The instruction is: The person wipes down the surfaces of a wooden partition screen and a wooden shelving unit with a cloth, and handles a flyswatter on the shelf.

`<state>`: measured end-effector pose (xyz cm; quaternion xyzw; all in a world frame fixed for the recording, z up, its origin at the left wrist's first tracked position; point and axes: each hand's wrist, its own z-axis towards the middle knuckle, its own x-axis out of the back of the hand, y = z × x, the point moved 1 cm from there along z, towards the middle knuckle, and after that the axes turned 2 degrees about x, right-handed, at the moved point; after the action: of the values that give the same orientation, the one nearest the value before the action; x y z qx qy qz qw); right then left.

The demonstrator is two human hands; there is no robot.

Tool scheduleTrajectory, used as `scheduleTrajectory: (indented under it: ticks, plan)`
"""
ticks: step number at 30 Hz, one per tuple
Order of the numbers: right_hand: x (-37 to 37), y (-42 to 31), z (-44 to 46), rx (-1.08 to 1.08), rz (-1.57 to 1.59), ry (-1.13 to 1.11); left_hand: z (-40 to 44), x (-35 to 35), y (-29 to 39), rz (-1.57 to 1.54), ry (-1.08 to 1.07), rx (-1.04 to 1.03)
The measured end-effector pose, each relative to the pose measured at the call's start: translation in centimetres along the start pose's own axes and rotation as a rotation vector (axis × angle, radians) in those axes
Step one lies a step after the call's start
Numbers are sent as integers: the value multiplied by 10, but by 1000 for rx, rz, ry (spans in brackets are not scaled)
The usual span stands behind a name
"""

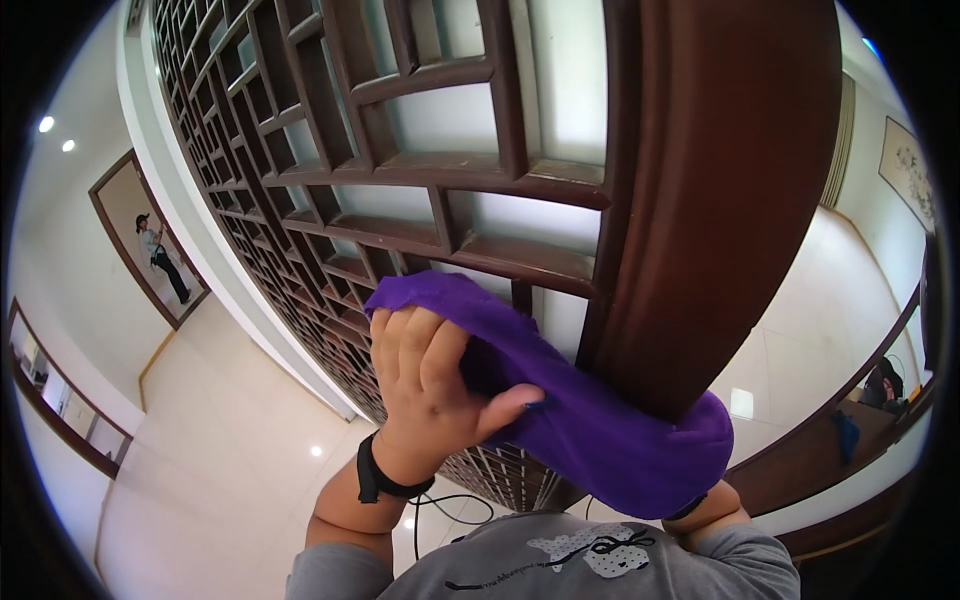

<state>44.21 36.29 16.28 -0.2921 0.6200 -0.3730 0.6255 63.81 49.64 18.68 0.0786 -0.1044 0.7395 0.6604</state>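
Nearest: grey shirt [470, 570] w/ pale animal-like print [590, 552]; small lettering beside it, too tiny to read. No brand legible. L hand [415, 390], wristband [370, 472] on, has fingers bent and thumb out, gripping left end of purple cloth [600, 430]. R hand hidden by cloth's right end; can't tell its grip. Cloth's mid-scene, near lattice [430, 165], seemingly bent round dark post [730, 190], prob. held two-handed to follow its edge. Far left: person [155, 250] in doorway; far right: wall picture [905, 165].
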Motion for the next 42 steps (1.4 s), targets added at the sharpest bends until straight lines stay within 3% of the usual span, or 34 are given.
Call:
scheduleTrajectory:
  ticks: [3,6,11,16,19,27,32,36,42]
  plan:
    - [6,8,1,81,-294,-37,3,-2,-6,-239,17,27]
    - [13,16,3,102,-376,-21,4,-11,3,-443,112,-77]
    - [1,-13,0,199,-964,-83,0,-10,24,-316,98,-47]
    - [-1,-7,4,469,-1152,-30,-62,-18,45,-127,-277,-81]
    - [0,-3,7,546,-1232,-9,-95,-29,56,-226,-426,-173]
    - [-7,-12,17,727,-1452,95,-46,-21,52,-166,-120,-33]
    - [-6,2,22,820,-1625,180,-61,-27,48,-180,-70,-70]
    - [-1,18,24,906,-1798,285,-84,-37,44,-219,-189,-109]
    - [26,53,-1,995,-2051,579,-106,-36,49,-184,-206,-112]
